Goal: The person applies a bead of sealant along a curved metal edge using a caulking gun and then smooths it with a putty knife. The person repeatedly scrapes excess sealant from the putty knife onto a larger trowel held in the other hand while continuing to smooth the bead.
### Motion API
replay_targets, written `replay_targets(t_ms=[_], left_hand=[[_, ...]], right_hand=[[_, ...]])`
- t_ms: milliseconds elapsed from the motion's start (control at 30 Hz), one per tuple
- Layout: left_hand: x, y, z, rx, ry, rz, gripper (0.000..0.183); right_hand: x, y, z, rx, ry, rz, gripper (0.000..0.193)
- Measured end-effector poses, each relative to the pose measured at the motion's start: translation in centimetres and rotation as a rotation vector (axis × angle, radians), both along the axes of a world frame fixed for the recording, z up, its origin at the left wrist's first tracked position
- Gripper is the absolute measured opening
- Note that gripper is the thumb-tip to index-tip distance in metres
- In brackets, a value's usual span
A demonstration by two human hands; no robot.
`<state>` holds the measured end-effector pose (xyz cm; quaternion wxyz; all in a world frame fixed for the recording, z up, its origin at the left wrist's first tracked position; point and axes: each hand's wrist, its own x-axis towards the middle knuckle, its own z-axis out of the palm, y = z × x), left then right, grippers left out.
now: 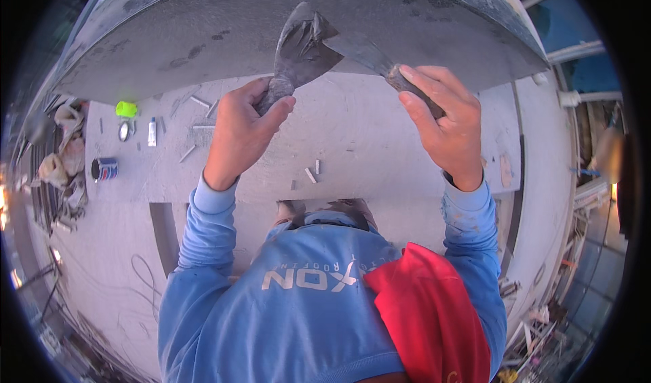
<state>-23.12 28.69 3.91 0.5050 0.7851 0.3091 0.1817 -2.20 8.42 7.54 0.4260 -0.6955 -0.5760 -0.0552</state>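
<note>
We judge the work to be partway along: dark paste (308, 34) lies creased and uneven on the left scraper (291, 68), so some of it looks gathered there, while smoothing or clearing it off seems left to do. Both scrapers are up in front of the dark panel (237, 47) – the right scraper (363, 51) has its tip at the left blade's side edge, though we can't tell how firmly they touch. The left hand (237, 132) wraps its handle, thumb pressed along it; the right hand (447, 115) pinches its handle between thumb and fingers. Smudges mark the panel, but we cannot say whether they belong to this work.

As for room, the panel's lower edge runs just behind the blades and limits reach forward. Between the forearms we have a broad stretch of pale table (366, 139), with only a few short strips (310, 175) near its close edge. The can (105, 169) and the tube (152, 132) sit well left of the hands.
</note>
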Motion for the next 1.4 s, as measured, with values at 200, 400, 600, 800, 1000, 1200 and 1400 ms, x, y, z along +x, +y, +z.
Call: replay_targets(t_ms=[200,400,600,800,1000,1200,1400], left_hand=[[7.5,-8.7,0.5,0.138,0.065,0.100,0.032],[12.1,-13.1,-0.6,0.072,0.078,0.191,0.029],[12.2,-13.0,1.2,-0.042,-0.139,0.355,0.018],[8.4,-10.0,-1.6,-0.077,-0.059,0.326,0.018],[4.8,-5.1,-4.3,-0.156,-0.037,0.184,0.017],[3.0,-2.5,-5.8,-0.154,0.039,0.125,0.013],[1.8,-1.9,-5.8,-0.217,0.076,0.149,0.012]], right_hand=[[8.6,-4.0,-3.5,0.005,0.045,0.194,0.027],[15.3,-9.5,-5.5,-0.244,0.017,0.259,0.026],[21.1,-11.3,-7.0,0.051,0.277,-0.014,0.033],[19.7,-8.6,-7.5,0.621,1.029,-0.313,0.042],[19.8,-5.2,-7.2,0.821,0.817,-0.573,0.043],[21.7,-3.6,-8.0,0.786,0.712,-0.749,0.042],[22.5,-1.5,-11.0,0.797,0.589,-0.823,0.043]])
